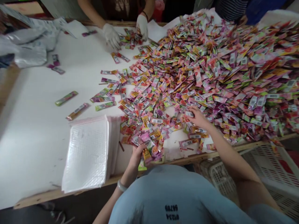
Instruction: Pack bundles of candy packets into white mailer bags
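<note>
My left hand (137,152) is closed around a bunch of small wrapped snack packets (148,152) at the table's front edge, close to my body. Yellow, pink and green wrappers show past the thumb. To the right, my right hand (198,117) pinches a snack packet (189,114) with a barcode label, at the near edge of the large heap. More loose packets (161,121) lie between my two hands. Some of my right fingers are hidden among the wrappers.
A big heap of packets (210,62) covers the right side of the white table (35,124). A stack of silvery padded bags (86,155) lies left of my left hand. Across the table, a person's white-gloved hands (111,36) handle packets. White plastic baskets (263,165) stand below the edge.
</note>
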The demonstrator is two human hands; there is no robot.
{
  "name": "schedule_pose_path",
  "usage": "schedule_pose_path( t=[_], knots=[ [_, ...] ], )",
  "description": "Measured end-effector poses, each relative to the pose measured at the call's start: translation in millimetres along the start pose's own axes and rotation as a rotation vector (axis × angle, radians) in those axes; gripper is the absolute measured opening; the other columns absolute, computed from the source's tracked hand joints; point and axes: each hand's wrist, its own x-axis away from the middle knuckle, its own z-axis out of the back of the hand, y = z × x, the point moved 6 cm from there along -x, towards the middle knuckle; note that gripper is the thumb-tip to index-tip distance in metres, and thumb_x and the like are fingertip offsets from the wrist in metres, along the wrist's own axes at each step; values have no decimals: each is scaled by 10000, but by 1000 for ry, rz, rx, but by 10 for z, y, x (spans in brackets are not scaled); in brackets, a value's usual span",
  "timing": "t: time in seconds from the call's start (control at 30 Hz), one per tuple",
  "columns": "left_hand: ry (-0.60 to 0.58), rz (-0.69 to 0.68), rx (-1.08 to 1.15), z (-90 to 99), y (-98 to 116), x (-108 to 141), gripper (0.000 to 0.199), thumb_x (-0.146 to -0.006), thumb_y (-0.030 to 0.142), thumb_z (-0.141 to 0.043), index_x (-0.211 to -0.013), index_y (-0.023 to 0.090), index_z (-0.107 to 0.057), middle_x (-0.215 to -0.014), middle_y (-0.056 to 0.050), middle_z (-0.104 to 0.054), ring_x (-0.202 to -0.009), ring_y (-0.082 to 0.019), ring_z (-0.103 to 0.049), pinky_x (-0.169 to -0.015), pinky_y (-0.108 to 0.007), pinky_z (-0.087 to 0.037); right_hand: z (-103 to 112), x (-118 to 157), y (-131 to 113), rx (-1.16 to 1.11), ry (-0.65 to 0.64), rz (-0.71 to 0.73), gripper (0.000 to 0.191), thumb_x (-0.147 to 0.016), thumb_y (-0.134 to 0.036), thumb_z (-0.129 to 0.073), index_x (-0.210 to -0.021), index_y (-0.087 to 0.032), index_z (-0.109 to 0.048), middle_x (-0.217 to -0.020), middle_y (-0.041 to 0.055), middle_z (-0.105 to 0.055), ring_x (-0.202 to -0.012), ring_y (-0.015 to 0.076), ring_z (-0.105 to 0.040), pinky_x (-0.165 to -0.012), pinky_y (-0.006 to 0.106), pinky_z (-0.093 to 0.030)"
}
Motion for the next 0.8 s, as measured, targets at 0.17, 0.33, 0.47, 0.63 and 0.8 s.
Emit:
schedule_pose_path(
  t=[0.17, 0.33, 0.47, 0.63, 0.8],
  knots=[
    [-30, -34, 46, -108, -29, -54, 678, -513, 368, -885, -1151, 206, -722, -902, -40, -795, -986, -323, -755, -884, -395, -591, -190, -210, -37, 143, -135, -92, 231, -799, -155, -678, -1028, -174, -696, -1143, 153, -704, -1166, 328, -617, -1025, 453, -497],
    [-41, -42, 51, -69, -120, -49, 721, -479, 350, -927, -1155, 212, -720, -964, -57, -805, -1030, -326, -754, -901, -392, -584, -1, -172, -63, -339, 128, -229, 325, -815, -343, -700, -1094, -200, -613, -1044, 98, -722, -1037, 287, -671, -930, 434, -554],
    [-81, 12, -16, -96, -149, -38, 689, -460, 345, -938, -1103, 209, -734, -917, -49, -801, -1009, -320, -756, -900, -392, -579, 123, 84, -184, -914, 210, -251, 505, -734, -543, -773, -1113, -251, -609, -1050, 53, -743, -1035, 274, -699, -941, 457, -572],
    [-144, -5, -90, -269, -15, -41, 546, -503, 333, -921, -1007, 195, -763, -895, -51, -805, -988, -326, -750, -929, -410, -570, 198, 308, -448, -1107, 261, -291, 418, -692, -599, -807, -876, -270, -626, -856, 11, -728, -896, 246, -708, -891, 424, -579],
    [-131, -79, -128, -396, 65, 9, 542, -479, 335, -933, -975, 203, -759, -931, -52, -805, -1009, -290, -735, -999, -402, -539, -353, 699, -979, -907, -241, -281, 307, -881, -563, -609, -798, -271, -655, -716, 11, -662, -797, 251, -675, -794, 395, -582]
  ],
)
